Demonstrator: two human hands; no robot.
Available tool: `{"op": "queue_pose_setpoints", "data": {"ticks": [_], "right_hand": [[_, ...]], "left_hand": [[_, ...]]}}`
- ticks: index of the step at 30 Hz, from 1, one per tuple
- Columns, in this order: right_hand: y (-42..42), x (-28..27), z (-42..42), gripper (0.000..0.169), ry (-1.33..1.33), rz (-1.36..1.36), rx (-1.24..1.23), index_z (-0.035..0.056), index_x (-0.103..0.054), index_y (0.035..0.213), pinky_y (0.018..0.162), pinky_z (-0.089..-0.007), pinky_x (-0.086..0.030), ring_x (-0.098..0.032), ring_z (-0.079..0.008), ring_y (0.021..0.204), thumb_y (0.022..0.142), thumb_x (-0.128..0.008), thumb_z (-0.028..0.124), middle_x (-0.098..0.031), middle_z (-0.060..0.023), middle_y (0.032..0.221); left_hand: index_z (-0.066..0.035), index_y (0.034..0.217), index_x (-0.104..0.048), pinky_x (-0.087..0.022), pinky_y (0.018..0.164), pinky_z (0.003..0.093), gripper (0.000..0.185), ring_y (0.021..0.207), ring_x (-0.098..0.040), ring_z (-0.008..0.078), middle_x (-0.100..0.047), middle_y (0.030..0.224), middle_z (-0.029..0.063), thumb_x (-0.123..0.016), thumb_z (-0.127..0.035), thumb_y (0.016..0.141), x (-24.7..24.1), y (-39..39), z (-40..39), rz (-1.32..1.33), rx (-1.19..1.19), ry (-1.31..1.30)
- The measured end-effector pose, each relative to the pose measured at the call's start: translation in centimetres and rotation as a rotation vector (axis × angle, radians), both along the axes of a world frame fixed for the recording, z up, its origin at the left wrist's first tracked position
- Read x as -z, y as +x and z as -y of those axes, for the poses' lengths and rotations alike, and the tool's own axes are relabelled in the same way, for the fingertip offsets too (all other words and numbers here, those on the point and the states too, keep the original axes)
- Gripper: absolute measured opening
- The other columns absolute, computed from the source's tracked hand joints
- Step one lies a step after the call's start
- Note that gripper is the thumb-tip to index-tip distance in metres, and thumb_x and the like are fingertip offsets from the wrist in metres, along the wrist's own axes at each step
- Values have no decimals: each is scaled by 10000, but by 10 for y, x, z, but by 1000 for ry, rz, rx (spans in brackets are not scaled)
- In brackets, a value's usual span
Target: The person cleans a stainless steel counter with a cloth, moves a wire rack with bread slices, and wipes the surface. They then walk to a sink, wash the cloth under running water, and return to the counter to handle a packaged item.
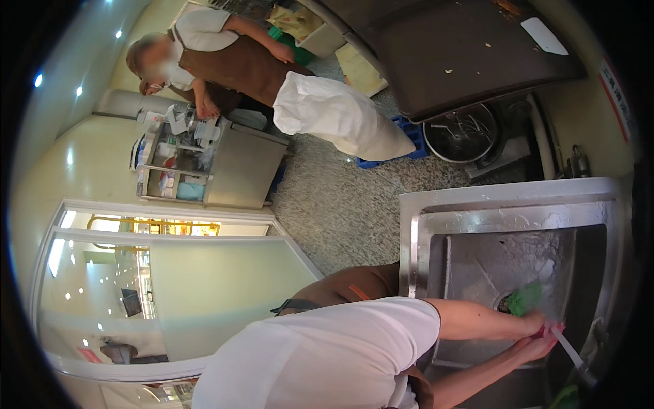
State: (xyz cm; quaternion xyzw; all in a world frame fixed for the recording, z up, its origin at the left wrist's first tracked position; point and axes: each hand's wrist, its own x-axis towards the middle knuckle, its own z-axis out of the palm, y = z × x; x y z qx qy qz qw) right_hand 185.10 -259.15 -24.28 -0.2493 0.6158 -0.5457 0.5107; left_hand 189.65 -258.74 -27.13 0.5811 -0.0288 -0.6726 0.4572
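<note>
Both my hands are inside a stainless-steel sink (511, 204), close together under a stream of water (567, 347) from a tap (587, 376). My right hand (534, 322) and my left hand (541, 347) meet around a small pink thing (547, 330). Fingers and water cover most of it, so its kind is unclear. Beside my right hand, a crumpled green leafy thing (526, 298) lies near the dark drain (504, 301); whether the hand touches it cannot be told. Another green thing (565, 397) shows at the sink's lower edge.
A full white sack (342, 117) rests on a blue plastic pallet (420, 137). Close by are a round metal bowl (460, 134) and a dark tray (475, 56). A co-worker (235, 61) stands behind a steel counter (245, 163). A door (225, 291) is at left.
</note>
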Motion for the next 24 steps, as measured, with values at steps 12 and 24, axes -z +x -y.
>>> {"op": "queue_pose_setpoints", "data": {"ticks": [12,24], "right_hand": [[37,-3,11,282,112,42,-96,14,-622,1109,789,-285,-475,-582,-154,907,971,-524,240,-622,-66,1039],[13,-9,-8,291,84,138,139,-31,-548,1217,872,-312,-479,-580,-185,1043,971,-481,109,-589,-128,1197]], "left_hand": [[-69,1065,-487,-462,777,309,153,875,-538,151,-569,990,70,-450,-196,989,-40,65,-17,-94,59,-157],[-72,1116,-520,-446,714,260,271,814,-530,112,-571,919,40,-387,-278,1002,-67,55,-11,-95,463,-301]]}}
